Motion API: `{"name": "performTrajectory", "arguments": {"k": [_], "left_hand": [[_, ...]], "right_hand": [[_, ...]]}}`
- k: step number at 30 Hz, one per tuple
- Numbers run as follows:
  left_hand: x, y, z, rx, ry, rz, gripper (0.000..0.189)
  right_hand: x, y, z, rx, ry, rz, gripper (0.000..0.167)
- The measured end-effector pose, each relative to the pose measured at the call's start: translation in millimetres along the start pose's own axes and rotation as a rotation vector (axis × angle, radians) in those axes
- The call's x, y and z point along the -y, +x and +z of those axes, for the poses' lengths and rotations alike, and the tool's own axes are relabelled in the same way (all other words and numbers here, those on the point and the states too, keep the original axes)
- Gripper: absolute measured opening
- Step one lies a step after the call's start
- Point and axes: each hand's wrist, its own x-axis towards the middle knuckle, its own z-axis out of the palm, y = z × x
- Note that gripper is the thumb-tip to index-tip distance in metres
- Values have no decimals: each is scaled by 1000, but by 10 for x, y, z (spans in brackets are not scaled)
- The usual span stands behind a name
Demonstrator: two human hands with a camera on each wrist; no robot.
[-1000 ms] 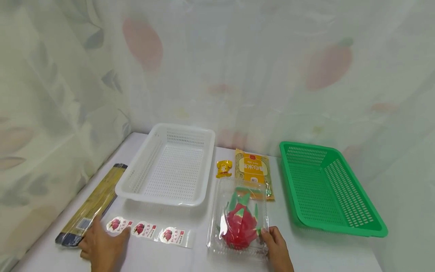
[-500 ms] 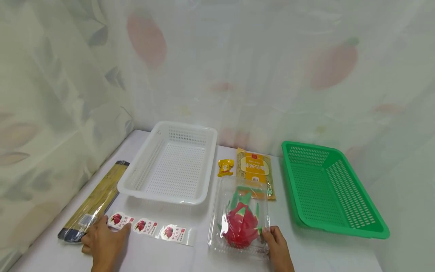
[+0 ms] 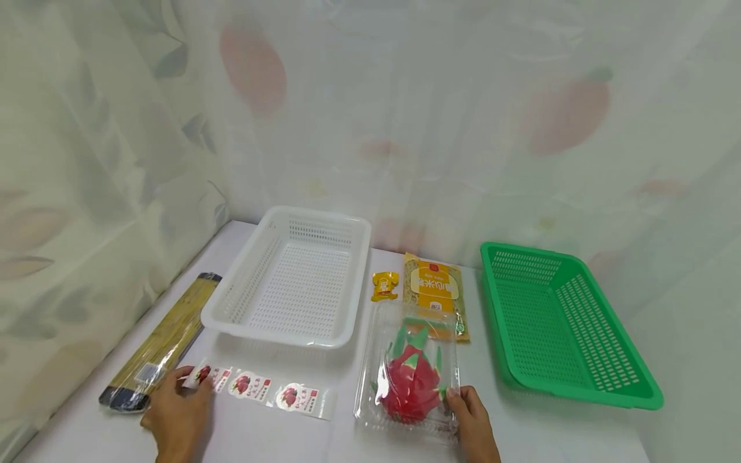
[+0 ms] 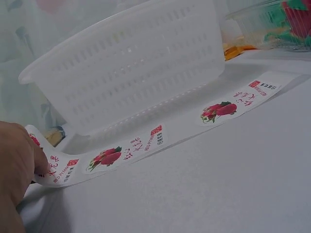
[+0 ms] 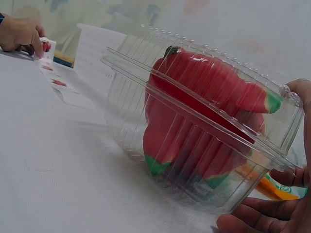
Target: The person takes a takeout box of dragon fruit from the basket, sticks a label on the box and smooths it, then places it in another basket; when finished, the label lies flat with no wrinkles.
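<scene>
**Raised left end of the label strip (image 3: 251, 386), now pinched by the left hand (image 3: 179, 418)**

Since the earlier frame, the left hand has drawn in from the flat packet (image 3: 162, 341) and its end of the strip has come up; the right hand (image 3: 475, 421) and its container have stayed in place. Thumb and fingers of the left hand close on the strip, partly hiding the first printed label; the left wrist view shows this end curling upward, with the remainder extending over the table (image 3: 266, 444) before the white basket (image 3: 272, 336). Two further labels are fully visible. The other fingers of this hand are hard to make out.

Right-hand fingers curl round the right side of the clear container (image 3: 368, 379), the hand cut off at the edge of its wrist view. Inside is a red dragon fruit (image 3: 410, 386) with green tips, blurred by glare and ribbed plastic. Lid and base meet at a flange; whether they are latched cannot be told. Behind, the container overlaps the lower part of a yellow bag (image 3: 434, 289), beside a small yellow packet (image 3: 384, 286). Both the white basket and the green basket (image 3: 579, 390) show slotted floors.
</scene>
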Motion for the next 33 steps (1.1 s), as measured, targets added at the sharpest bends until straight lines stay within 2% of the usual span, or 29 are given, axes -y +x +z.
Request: {"name": "performTrajectory", "arguments": {"k": [5, 13, 19, 24, 28, 33], "left_hand": [[7, -35, 3, -57, -84, 36, 38], [-40, -77, -3, -106, -156, 97, 45], [-103, -112, -19, -133, -264, 100, 55], [-159, -136, -42, -181, -362, 191, 60], [-208, -143, -52, -200, -385, 252, 57], [-227, -127, -36, -200, -395, 253, 51]], "right_hand": [[-13, 4, -14, 6, 0, 3, 36], [20, -27, 3, 5, 5, -1, 35], [22, -32, 2, 2, 2, -7, 36], [5, -26, 6, 2, 8, -12, 34], [-14, -14, 4, 6, 20, -1, 33], [-13, -14, -4, 7, 4, 22, 37]]}}
